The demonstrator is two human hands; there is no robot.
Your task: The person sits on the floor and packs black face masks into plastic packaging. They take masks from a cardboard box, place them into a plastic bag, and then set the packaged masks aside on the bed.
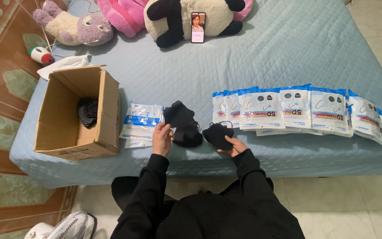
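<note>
Near the bed's [288, 48] front edge, the left hand [162, 138] grasps a pouch [140, 120] beside the mask pile [183, 123]; the right hand [233, 146] grips one mask [216, 134].

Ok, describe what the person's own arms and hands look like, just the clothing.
Both arms wear long, loose black sleeves ending at the wrists. The left hand and right hand are bare: no gloves, and no rings or watch that I can make out. The fingers are uncovered.

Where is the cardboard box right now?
In the head view, the open cardboard box sits on the left of the blue bed, just left of the empty packets by the left hand.
</note>
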